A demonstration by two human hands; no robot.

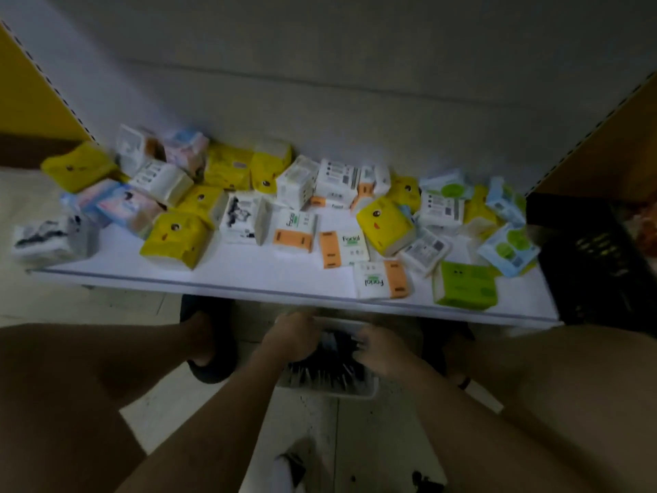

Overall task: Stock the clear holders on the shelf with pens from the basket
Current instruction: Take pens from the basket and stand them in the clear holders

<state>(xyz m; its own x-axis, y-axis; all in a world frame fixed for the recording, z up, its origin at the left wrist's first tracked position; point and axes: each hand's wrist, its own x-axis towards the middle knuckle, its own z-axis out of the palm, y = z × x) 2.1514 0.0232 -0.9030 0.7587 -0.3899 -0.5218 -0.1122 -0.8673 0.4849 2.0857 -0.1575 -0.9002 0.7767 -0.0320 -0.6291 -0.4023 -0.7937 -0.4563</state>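
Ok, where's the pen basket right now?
In the head view, the basket sits on the floor at lower centre, just below the shelf edge, between the person's knees, with both hands, left and right, reaching into it.

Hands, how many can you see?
2. The left hand reaches into the basket on the floor from the left, the right hand from the right, both over the pens.

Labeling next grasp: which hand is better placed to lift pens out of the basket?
Nearly even, slight edge to the right hand: its fingers spread right over the dark pens in the basket. The left hand sits at the far rim near the shelf edge. Blur hides any grip.
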